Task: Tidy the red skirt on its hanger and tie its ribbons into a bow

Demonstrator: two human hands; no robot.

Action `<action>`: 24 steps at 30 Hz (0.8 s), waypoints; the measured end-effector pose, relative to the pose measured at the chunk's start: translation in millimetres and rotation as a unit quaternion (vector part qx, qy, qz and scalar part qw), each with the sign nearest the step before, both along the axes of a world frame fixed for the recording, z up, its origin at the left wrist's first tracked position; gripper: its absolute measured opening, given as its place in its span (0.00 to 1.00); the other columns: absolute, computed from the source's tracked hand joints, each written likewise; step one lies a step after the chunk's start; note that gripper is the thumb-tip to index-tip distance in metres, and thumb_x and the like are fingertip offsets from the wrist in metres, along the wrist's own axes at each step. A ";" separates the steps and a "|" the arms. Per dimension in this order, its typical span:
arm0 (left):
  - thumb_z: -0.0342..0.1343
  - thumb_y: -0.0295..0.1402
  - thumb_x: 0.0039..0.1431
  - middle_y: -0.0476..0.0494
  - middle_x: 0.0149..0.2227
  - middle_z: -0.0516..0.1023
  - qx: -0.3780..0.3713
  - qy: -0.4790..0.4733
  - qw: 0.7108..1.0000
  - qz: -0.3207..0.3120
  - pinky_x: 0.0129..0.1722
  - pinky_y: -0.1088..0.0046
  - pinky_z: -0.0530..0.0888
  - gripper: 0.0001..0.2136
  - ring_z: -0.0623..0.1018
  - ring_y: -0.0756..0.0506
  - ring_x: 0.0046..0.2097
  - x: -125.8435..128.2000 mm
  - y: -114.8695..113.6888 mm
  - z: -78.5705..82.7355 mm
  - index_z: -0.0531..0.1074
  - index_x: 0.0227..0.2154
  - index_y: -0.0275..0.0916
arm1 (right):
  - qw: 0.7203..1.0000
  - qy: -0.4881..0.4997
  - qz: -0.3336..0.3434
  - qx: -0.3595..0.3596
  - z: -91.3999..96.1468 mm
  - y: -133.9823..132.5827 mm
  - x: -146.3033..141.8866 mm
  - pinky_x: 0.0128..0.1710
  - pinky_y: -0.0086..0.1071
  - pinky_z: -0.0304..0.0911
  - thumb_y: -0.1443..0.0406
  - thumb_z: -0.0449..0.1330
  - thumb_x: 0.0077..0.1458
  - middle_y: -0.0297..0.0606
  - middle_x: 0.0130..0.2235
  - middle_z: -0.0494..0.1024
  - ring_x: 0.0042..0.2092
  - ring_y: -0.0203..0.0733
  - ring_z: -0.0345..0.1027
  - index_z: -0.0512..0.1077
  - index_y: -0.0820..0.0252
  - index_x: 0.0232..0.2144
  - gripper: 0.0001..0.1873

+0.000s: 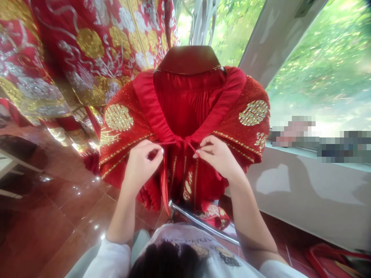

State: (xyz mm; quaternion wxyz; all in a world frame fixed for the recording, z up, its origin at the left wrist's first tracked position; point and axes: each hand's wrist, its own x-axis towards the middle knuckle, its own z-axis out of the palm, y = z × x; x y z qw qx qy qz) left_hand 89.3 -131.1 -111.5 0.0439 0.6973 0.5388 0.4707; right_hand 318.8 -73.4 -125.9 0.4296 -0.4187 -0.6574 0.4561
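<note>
A red embroidered jacket [185, 116] with gold knot emblems hangs on a dark mannequin neck [188, 58]. At its front, thin red ties [177, 143] form a knot. My left hand [144, 159] pinches the left end of the ties, fingers closed. My right hand [215, 153] pinches the right end, fingers closed as well. Both hands pull the ties taut across the jacket's opening.
Another red garment [81, 50] with gold and silver embroidery hangs at the left. A white window ledge [313, 185] runs along the right, with glass above. The floor [58, 216] is glossy red-brown tile. A metal stand bar [203, 224] shows below the jacket.
</note>
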 end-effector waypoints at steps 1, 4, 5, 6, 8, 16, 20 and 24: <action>0.57 0.27 0.56 0.48 0.29 0.73 0.041 0.035 0.997 0.053 0.29 0.76 0.66 0.04 0.71 0.51 0.30 4.0 -0.1 -0.3 0.77 0.30 0.38 | 0.998 -0.011 0.052 -0.018 2.7 0.0 0.7 0.26 0.23 0.58 0.64 0.60 0.48 0.37 0.26 0.78 0.28 0.34 0.72 0.59 0.60 0.31 0.12; 0.57 0.28 0.58 0.47 0.32 0.74 0.176 0.062 0.972 0.143 0.34 0.76 0.69 0.05 0.73 0.50 0.33 18.9 8.5 -4.8 0.78 0.33 0.39 | 0.982 0.005 0.188 -0.038 11.4 -1.0 0.1 0.22 0.22 0.56 0.61 0.62 0.49 0.39 0.28 0.79 0.25 0.32 0.69 0.59 0.60 0.32 0.15; 0.58 0.28 0.59 0.47 0.32 0.74 0.219 0.048 0.962 0.155 0.35 0.76 0.70 0.05 0.74 0.50 0.33 23.7 13.1 -6.8 0.78 0.33 0.39 | 0.979 0.030 0.201 -0.026 13.3 -1.7 -1.9 0.21 0.21 0.55 0.59 0.63 0.49 0.38 0.28 0.79 0.24 0.32 0.69 0.59 0.60 0.32 0.17; 0.58 0.29 0.59 0.46 0.31 0.74 0.258 0.030 0.952 0.162 0.35 0.76 0.71 0.04 0.74 0.50 0.34 28.0 17.7 -8.6 0.79 0.32 0.39 | 0.980 0.058 0.193 -0.006 14.3 -2.6 -4.8 0.21 0.21 0.56 0.58 0.64 0.49 0.38 0.29 0.79 0.24 0.32 0.69 0.59 0.60 0.33 0.18; 0.60 0.29 0.57 0.47 0.31 0.75 0.304 -0.019 0.941 0.148 0.35 0.75 0.71 0.03 0.75 0.50 0.34 34.1 25.3 -10.9 0.78 0.30 0.39 | 0.984 0.105 0.135 0.051 13.5 -4.4 -13.0 0.22 0.22 0.59 0.56 0.65 0.49 0.38 0.31 0.80 0.25 0.33 0.71 0.63 0.60 0.38 0.20; 0.64 0.29 0.53 0.49 0.30 0.78 0.072 -0.161 0.973 -0.148 0.34 0.76 0.72 0.02 0.76 0.50 0.33 31.3 27.2 -5.8 0.78 0.27 0.39 | 0.938 -0.008 -0.076 0.339 2.6 -4.9 -37.0 0.40 0.29 0.72 0.62 0.55 0.60 0.41 0.49 0.77 0.39 0.37 0.76 0.72 0.57 0.52 0.18; 0.62 0.30 0.55 0.48 0.32 0.78 0.059 -0.145 0.976 -0.149 0.37 0.76 0.72 0.02 0.76 0.50 0.35 33.8 25.2 -5.2 0.78 0.29 0.40 | 0.896 -0.114 -0.079 0.421 -3.4 -4.2 -39.5 0.44 0.28 0.71 0.65 0.48 0.64 0.37 0.50 0.77 0.38 0.35 0.75 0.70 0.56 0.55 0.20; 0.60 0.26 0.56 0.48 0.32 0.76 0.036 -0.110 0.983 -0.142 0.33 0.76 0.70 0.03 0.74 0.51 0.33 37.0 22.9 -4.9 0.76 0.29 0.39 | 0.885 -0.148 -0.079 0.433 -11.3 -2.4 -39.9 0.46 0.28 0.71 0.66 0.47 0.65 0.35 0.47 0.78 0.38 0.34 0.75 0.67 0.55 0.59 0.22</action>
